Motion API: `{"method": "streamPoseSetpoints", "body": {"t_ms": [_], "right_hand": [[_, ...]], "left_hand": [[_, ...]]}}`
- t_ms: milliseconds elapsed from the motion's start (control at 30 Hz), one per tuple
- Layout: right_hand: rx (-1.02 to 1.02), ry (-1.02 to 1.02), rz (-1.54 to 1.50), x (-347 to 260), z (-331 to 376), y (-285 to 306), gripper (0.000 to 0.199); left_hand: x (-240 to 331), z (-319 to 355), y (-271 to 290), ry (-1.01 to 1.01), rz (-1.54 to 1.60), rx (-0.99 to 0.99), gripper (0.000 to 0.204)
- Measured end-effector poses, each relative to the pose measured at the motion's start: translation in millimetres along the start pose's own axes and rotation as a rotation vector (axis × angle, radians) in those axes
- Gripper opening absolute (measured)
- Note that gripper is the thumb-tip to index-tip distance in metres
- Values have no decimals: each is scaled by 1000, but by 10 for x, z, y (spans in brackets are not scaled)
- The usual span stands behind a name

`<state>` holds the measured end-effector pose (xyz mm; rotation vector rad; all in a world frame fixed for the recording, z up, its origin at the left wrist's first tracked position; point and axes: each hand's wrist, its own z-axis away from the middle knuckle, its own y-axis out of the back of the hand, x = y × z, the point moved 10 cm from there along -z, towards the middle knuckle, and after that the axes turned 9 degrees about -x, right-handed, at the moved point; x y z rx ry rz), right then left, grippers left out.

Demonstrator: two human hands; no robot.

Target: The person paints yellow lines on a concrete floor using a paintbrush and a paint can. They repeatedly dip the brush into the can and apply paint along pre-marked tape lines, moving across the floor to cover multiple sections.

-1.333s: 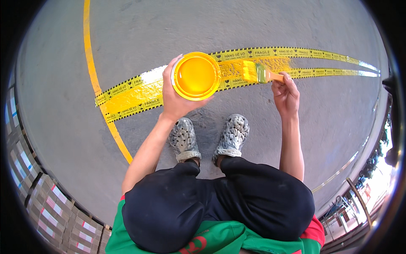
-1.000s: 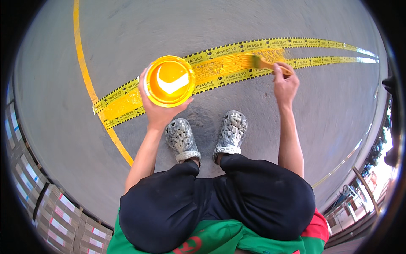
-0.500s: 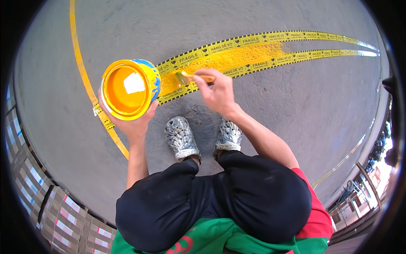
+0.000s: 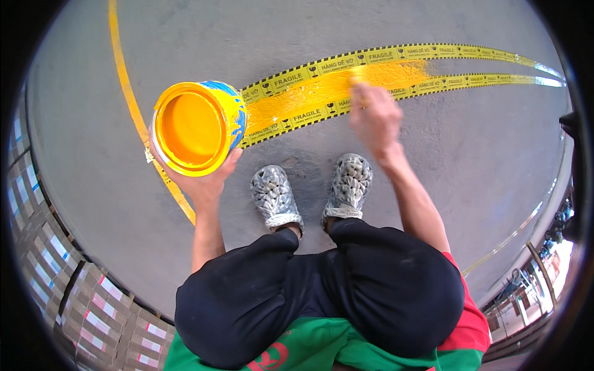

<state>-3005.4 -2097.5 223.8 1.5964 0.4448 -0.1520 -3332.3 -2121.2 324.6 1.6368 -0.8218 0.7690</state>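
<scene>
Left hand [image 4: 201, 182] cups the tilted paint can [image 4: 195, 127]; right hand [image 4: 374, 120], blurred, fingers closed on brush [image 4: 357, 77]. Keep your strokes between the tape strips [image 4: 309, 65].

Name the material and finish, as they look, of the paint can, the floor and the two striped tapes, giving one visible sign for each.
Paint can: probably metal, glossy; its rim shines and the inside is coated in wet yellow.
Floor: looks like concrete, matt grey with mottled patches.
Tapes: thin plastic or paper film, it seems; printed yellow and black, lying flat, glinting at the far end.
</scene>
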Motion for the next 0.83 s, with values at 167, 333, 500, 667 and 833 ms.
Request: {"method": "streamPoseSetpoints", "body": {"t_ms": [167, 333, 500, 667, 833], "right_hand": [[-11, 61, -840, -1076, -166, -374, 14], [-105, -363, -880, -115, -26, -512, 17], [253, -379, -271, 1163, 145, 644, 16], [151, -108, 172, 798, 68, 544, 17], [35, 126, -413, -666, -23, -208, 29]], "left_hand": [[18, 15, 10, -13, -7, -13, 124], [-73, 50, 50, 33, 15, -11, 125], [-101, 55, 47, 33, 66, 19, 123], [-29, 41, -10, -10, 60, 37, 113], [-25, 29, -7, 20, -22, -19, 117]]}}
